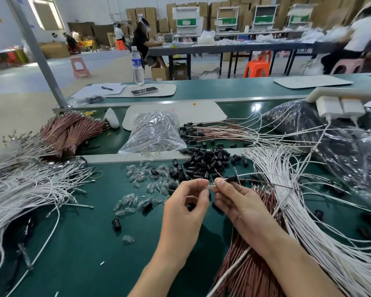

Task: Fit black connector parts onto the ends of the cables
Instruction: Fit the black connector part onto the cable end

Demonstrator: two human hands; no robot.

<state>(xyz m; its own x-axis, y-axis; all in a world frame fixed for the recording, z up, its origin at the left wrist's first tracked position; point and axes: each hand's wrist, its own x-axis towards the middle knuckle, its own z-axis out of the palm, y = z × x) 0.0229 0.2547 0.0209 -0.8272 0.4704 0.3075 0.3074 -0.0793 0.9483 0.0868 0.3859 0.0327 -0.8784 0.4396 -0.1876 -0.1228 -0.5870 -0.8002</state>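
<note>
My left hand (185,207) pinches a small clear glass bulb (211,186) between thumb and forefinger. My right hand (237,203) pinches the wire ends just in front of a black connector part (231,179) that sits on a white and a brown cable running off to the right. The bulb and the wire ends meet between my two hands. A heap of loose black connector parts (204,162) lies just beyond my hands. Clear bulbs (141,179) are scattered to the left of it.
White cables (26,189) fan over the left of the green table (84,243); white cables (308,211) and brown cables (251,273) lie on the right. A plastic bag of bulbs (153,133), fitted cables (219,133) and a brown bundle (69,133) sit further back.
</note>
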